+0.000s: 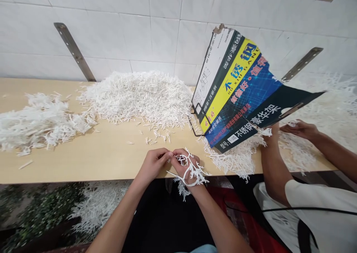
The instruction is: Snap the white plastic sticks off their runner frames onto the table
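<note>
My left hand [154, 163] is closed in a pinch, its thumb and fingertips meeting those of my right hand just over the table's front edge. A small white tip shows at the pinch. Fingers curled, my right hand [181, 167] grips a white branched sprig [192, 170], coral-like with thin forked twigs, that spreads over the back of the hand and wrist. More white twigs hang below that wrist. Part of the sprig is hidden behind the fingers. A few short loose white pieces [160, 136] lie on the table beyond both hands.
A large heap of short white pieces [139, 97] lies by the wall, a smaller pile [36, 123] at left. A printed cardboard sheet [237, 93] stands upright on the right in a black wire stand [197, 125]. Beyond it, a co-worker's hands [302, 129] handle white sprigs. Greenery [41, 212] sits below.
</note>
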`<state>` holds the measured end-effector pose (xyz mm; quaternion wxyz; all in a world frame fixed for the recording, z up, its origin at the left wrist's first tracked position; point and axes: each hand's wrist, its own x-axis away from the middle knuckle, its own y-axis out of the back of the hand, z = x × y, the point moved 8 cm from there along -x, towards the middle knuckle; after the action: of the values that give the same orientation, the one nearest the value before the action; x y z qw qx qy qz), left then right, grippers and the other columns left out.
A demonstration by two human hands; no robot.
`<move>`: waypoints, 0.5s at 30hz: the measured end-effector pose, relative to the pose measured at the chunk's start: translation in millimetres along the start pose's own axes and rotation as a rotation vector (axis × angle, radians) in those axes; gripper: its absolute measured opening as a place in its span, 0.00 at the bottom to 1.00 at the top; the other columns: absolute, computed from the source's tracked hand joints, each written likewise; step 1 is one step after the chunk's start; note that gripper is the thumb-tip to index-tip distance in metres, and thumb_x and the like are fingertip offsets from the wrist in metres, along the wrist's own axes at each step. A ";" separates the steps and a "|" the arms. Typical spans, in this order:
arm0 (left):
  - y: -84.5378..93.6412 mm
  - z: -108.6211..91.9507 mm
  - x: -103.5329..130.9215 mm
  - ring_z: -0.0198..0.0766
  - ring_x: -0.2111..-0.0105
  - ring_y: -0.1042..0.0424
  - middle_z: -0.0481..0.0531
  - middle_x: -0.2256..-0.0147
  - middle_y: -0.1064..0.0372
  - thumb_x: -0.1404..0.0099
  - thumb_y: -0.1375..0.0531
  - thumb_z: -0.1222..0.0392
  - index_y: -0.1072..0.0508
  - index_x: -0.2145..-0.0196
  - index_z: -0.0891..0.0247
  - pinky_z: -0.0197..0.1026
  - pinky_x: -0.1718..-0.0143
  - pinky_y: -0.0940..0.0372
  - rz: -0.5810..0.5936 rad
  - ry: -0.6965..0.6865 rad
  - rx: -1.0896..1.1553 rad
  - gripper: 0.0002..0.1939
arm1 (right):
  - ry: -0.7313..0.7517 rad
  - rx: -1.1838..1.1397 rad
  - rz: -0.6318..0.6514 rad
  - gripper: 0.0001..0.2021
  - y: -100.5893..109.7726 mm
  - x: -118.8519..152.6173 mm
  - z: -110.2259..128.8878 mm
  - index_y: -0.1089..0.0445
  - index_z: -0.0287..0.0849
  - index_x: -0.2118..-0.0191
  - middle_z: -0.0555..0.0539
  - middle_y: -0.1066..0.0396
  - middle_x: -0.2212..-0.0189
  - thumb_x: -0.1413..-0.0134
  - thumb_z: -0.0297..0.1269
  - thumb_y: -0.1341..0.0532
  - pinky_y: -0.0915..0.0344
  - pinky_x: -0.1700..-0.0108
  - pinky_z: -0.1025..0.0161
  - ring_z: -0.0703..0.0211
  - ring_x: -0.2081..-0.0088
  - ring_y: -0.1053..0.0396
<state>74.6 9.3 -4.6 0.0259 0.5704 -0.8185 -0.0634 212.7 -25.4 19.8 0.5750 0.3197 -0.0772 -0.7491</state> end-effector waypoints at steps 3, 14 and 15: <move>-2.4 -4.8 -1.0 0.34 0.73 0.39 0.46 0.77 0.36 0.31 0.40 0.38 0.29 0.76 0.64 0.35 0.70 0.47 -0.013 -0.052 -0.073 0.27 | -0.082 -0.004 -0.017 0.09 3.2 3.2 -6.5 0.21 0.47 0.66 0.50 0.23 0.77 0.42 0.44 0.36 0.29 0.58 0.55 0.54 0.74 0.26; -8.1 -15.5 8.4 0.33 0.74 0.42 0.45 0.77 0.43 0.26 0.44 0.43 0.35 0.76 0.62 0.37 0.71 0.48 0.129 -0.094 -0.083 0.25 | -0.426 -0.563 -0.202 0.15 6.1 -4.2 -58.0 0.26 0.42 0.63 0.54 0.35 0.83 0.47 0.49 0.34 0.39 0.79 0.66 0.63 0.83 0.38; -1.3 -16.5 7.0 0.34 0.73 0.40 0.45 0.75 0.40 0.26 0.44 0.44 0.33 0.74 0.62 0.37 0.70 0.46 0.062 -0.107 -0.083 0.23 | -0.417 -0.531 -0.175 0.15 5.0 -5.1 -55.3 0.25 0.42 0.62 0.53 0.32 0.81 0.46 0.50 0.33 0.37 0.77 0.65 0.62 0.82 0.35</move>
<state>75.3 1.1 11.4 0.0079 0.5389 -0.8327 -0.1270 248.8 -8.4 -19.2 0.5436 0.0045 0.0325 -0.8387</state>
